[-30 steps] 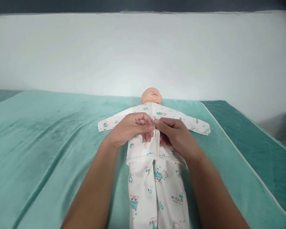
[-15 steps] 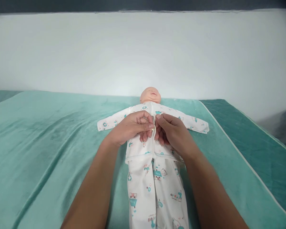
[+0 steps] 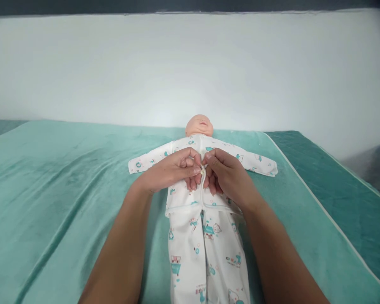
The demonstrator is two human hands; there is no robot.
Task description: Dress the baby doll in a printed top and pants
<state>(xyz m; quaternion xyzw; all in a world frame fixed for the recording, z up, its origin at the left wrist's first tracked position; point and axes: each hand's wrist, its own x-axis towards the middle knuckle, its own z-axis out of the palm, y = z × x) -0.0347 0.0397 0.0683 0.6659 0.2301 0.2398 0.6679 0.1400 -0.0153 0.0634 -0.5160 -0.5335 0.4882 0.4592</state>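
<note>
A baby doll point(image 3: 199, 125) lies on its back with its head away from me and its sleeves spread to both sides. It wears a white printed baby shirt point(image 3: 185, 197) and matching pants point(image 3: 188, 253). Over the chest, my left hand point(image 3: 177, 168) pinches one edge of the shirt's front opening between thumb and fingers. Facing it, my right hand point(image 3: 227, 172) pinches the other edge. A small pale fastener point(image 3: 202, 171) shows between the fingertips. The fingers partly cover the shirt front.
Under the doll spreads a light green sheet point(image 3: 66, 190), wrinkled on the left. A darker green cover point(image 3: 332, 185) shows at the right. Behind stands a white wall point(image 3: 190, 67). Some dark thing point(image 3: 376, 164) at the far right is unclear.
My right fingertips have moved slightly left, closer to those of my left hand at the shirt's opening. The doll lies as before.
</note>
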